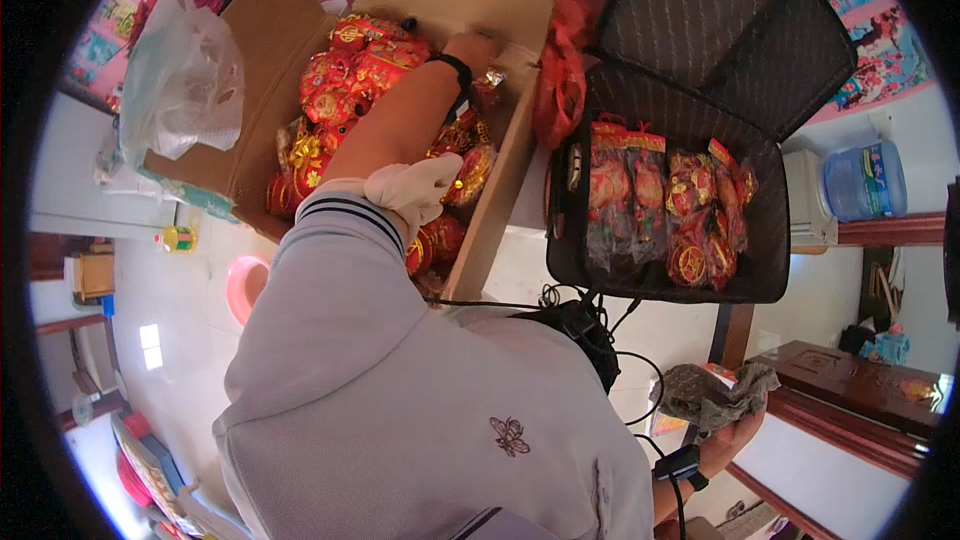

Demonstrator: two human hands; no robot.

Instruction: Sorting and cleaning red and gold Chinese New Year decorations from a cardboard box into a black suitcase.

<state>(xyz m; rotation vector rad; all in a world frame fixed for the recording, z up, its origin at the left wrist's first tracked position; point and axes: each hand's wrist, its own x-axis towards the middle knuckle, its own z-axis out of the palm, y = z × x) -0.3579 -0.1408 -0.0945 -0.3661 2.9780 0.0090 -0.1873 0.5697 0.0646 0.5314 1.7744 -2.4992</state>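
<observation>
My left hand reaches into a large open cardboard box, near its far inner wall. Its fingers point down and are largely hidden, so its grip is unclear. Beside it lie red and gold festive ornaments, with more under the forearm. White fabric is knotted at the left sleeve. My right hand, off to the lower right, holds a crumpled grey-brown cloth; a black watch-like device is on that wrist. Right of the box, an open dark fabric case holds several plastic-wrapped red and gold ornaments.
A red plastic bag hangs between box and case. Clear plastic drapes over the box's left side. Black cables run by my body. A pink basin and an oil bottle stand left; a blue water jug stands right.
</observation>
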